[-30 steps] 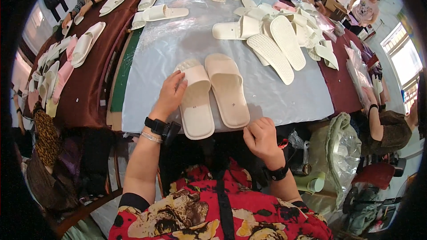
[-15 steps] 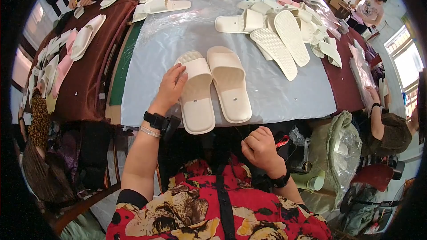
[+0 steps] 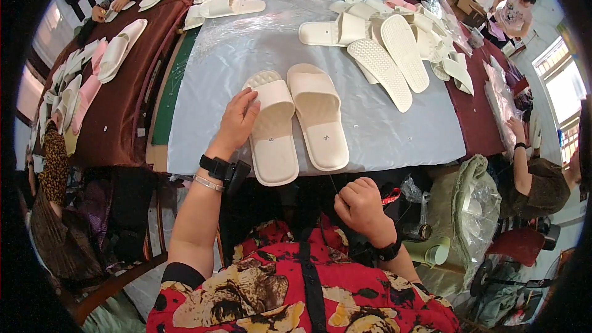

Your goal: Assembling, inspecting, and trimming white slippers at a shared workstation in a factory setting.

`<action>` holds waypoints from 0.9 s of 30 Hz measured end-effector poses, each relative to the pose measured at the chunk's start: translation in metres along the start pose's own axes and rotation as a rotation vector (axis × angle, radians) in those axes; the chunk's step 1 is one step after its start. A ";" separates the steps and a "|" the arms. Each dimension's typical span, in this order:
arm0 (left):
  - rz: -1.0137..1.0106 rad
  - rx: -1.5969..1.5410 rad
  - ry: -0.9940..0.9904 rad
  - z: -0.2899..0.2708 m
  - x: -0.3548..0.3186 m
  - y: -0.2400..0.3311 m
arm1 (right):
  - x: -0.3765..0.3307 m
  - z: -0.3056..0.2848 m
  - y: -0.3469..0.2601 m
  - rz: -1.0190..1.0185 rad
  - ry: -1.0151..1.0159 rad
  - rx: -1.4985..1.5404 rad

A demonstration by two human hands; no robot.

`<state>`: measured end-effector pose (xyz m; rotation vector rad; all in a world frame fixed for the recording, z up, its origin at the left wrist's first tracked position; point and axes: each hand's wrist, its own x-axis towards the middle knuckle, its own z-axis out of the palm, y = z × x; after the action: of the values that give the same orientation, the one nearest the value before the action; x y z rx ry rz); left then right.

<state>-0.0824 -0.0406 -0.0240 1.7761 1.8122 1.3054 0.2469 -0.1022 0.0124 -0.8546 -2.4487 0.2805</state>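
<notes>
A pair of cream slide slippers lies side by side near the table's front edge, soles down and toes pointing away from me. My left hand (image 3: 238, 117) is closed on the strap of the left slipper (image 3: 273, 154), fingertips on top at its left side. Beside it, the right slipper (image 3: 325, 139) is untouched by that hand. Below the table edge, my right hand (image 3: 361, 206) is a closed fist. A thin dark strand (image 3: 333, 184) runs from near the right slipper's heel down to this fist; what the fingers hide cannot be seen.
Plastic sheeting covers the pale table (image 3: 216, 92). A heap of cream slippers (image 3: 394, 49) lies at the back right. Brown-clothed tables (image 3: 132, 111) flank both sides, and several people work around. A lined sack (image 3: 462, 209) stands at lower right.
My hands and the slipper pair stay nearly in place. The thin dark strand by my right fist shows more clearly now. Other people's hands in the background have shifted a little.
</notes>
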 end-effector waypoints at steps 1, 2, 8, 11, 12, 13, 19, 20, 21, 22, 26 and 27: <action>0.002 0.006 0.003 0.000 0.000 0.000 | 0.000 0.000 0.000 0.005 -0.004 -0.010; 0.004 0.004 0.006 0.000 -0.001 0.000 | 0.001 0.000 -0.001 0.009 -0.008 -0.020; 0.005 -0.004 0.004 0.001 -0.001 -0.003 | 0.008 0.003 0.002 0.006 -0.032 -0.067; 0.012 0.003 0.002 0.000 -0.002 -0.002 | 0.008 0.005 0.002 0.014 -0.038 -0.069; -0.009 -0.032 0.003 0.000 -0.004 0.000 | 0.008 0.006 0.002 0.012 -0.039 -0.068; -0.031 -0.068 0.003 0.000 -0.005 0.000 | 0.007 0.006 0.002 0.012 -0.052 -0.071; -0.029 -0.035 -0.001 -0.001 -0.005 -0.002 | 0.004 0.005 -0.001 0.020 -0.104 -0.072; -0.029 -0.035 0.000 -0.001 -0.005 -0.002 | 0.003 0.005 -0.001 0.019 -0.101 -0.069; -0.029 -0.034 0.000 -0.001 -0.005 -0.002 | 0.003 0.005 -0.002 0.019 -0.102 -0.070; -0.028 -0.032 0.001 -0.001 -0.005 -0.002 | 0.002 0.004 -0.002 0.018 -0.107 -0.071; -0.027 -0.034 0.000 0.000 -0.005 -0.002 | 0.001 0.001 -0.003 0.020 -0.120 -0.078; -0.029 -0.025 0.002 -0.001 -0.005 -0.003 | 0.001 0.002 -0.003 0.019 -0.120 -0.078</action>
<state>-0.0834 -0.0447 -0.0275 1.7300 1.8074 1.3144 0.2436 -0.1043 0.0127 -0.9187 -2.5782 0.2513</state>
